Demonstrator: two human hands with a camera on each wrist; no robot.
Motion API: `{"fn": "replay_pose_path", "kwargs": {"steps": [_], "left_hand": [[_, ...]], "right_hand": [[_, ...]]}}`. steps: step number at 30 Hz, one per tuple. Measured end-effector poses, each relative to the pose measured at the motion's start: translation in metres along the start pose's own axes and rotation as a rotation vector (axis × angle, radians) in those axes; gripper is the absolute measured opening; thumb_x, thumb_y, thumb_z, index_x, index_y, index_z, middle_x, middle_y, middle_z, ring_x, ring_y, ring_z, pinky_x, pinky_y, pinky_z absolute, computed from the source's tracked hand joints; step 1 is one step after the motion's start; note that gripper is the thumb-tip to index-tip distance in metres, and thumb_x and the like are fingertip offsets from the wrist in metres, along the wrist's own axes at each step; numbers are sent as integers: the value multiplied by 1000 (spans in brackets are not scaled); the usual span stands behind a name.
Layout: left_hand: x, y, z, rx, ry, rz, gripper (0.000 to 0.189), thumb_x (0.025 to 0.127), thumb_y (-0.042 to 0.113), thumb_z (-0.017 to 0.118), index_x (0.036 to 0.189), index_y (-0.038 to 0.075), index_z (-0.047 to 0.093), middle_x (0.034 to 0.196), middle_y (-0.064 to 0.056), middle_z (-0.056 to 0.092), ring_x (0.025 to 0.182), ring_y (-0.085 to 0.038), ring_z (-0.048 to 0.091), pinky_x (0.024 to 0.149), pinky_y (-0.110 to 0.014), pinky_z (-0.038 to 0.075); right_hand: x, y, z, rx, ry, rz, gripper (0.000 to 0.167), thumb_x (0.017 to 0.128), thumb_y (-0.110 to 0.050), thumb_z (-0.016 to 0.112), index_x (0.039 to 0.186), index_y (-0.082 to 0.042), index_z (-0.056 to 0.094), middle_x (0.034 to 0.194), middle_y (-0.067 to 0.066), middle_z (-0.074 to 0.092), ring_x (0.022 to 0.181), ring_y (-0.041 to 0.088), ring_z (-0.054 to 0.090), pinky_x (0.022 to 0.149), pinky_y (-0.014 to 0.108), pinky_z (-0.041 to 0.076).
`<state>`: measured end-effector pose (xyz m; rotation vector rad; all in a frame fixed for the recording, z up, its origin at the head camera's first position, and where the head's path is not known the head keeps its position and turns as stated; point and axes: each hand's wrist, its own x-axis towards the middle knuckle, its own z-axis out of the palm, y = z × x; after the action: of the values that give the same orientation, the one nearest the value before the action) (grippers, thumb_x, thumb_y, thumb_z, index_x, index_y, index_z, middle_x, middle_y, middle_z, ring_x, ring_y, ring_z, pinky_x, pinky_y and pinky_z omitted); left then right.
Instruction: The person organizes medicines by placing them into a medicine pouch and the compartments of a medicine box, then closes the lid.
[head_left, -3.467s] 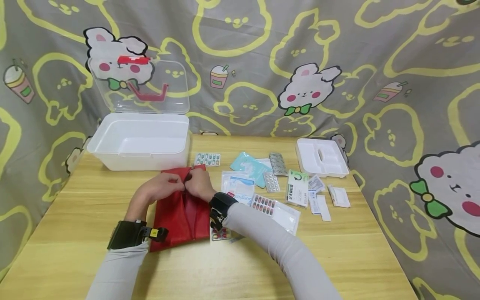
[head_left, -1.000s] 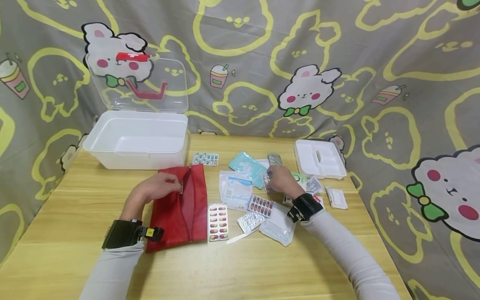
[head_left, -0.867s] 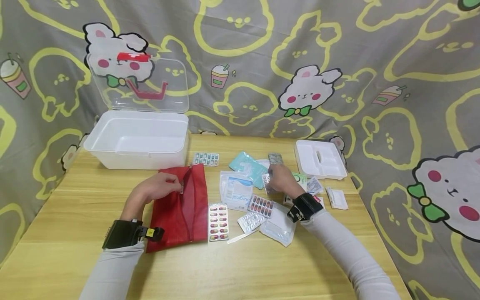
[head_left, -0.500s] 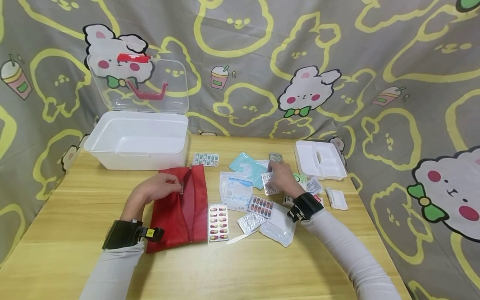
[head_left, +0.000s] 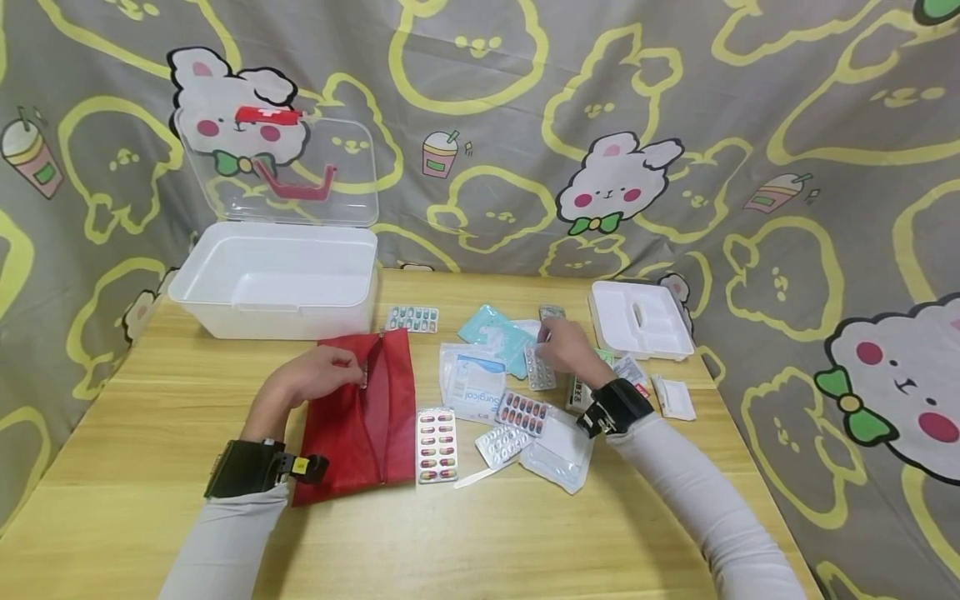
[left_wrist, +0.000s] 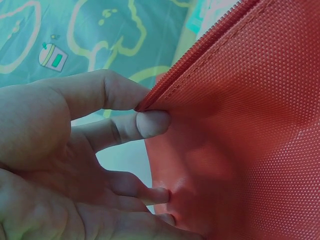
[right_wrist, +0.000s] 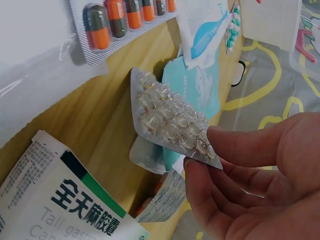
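Note:
My left hand pinches the zipped edge of a red zip pouch, holding its mouth apart. In the left wrist view, thumb and forefinger grip the fabric beside the zipper teeth, and the other fingers lie against the pouch's side. Among the medical supplies, my right hand holds a silver blister pack of clear round pills by one end, between thumb and fingers. The right wrist view shows this pack tilted up over the wood. Below it lie a grey-backed blister pack and a teal packet.
A white box with a raised clear lid stands back left. A white divided tray is back right. Between lie a red-and-yellow capsule pack, a surgical packet, a medicine box and a white sachet.
My right hand has left the pouch for the supplies on the right, and now holds the silver blister pack by its end. My left hand still grips the pouch's edge.

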<state>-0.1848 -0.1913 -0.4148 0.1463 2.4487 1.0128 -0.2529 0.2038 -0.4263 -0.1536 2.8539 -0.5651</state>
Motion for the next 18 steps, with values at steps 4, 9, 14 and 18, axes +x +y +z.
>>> {"fn": "replay_pose_path", "kwargs": {"steps": [4, 9, 14, 18], "left_hand": [[0, 0, 0, -1, 1, -2, 18, 96, 20, 61, 89, 5, 67, 81, -10, 59, 85, -24, 56, 68, -32, 44], [0, 0, 1, -1, 0, -8, 18, 95, 21, 62, 89, 5, 66, 82, -10, 60, 86, -24, 56, 70, -34, 46], [0, 0, 1, 3, -1, -13, 17, 95, 21, 62, 90, 5, 66, 82, -10, 61, 86, -24, 56, 70, -34, 46], [1, 0, 1, 9, 1, -11, 17, 95, 21, 63, 89, 6, 66, 82, -10, 61, 86, -24, 57, 71, -34, 47]], "right_hand": [[-1, -1, -4, 16, -14, 1, 16, 91, -12, 62, 101, -2, 68, 102, 17, 68, 84, 28, 63, 66, 33, 52], [0, -1, -7, 12, -9, -9, 19, 91, -14, 62, 100, -1, 71, 104, 17, 70, 89, 30, 64, 73, 38, 55], [-1, -6, -12, 13, 25, -59, 20, 89, -17, 63, 98, -1, 72, 105, 17, 72, 90, 31, 65, 80, 43, 54], [0, -14, -15, 14, 27, -102, 18, 89, -15, 62, 94, -1, 72, 103, 15, 70, 88, 29, 64, 79, 42, 53]]}}
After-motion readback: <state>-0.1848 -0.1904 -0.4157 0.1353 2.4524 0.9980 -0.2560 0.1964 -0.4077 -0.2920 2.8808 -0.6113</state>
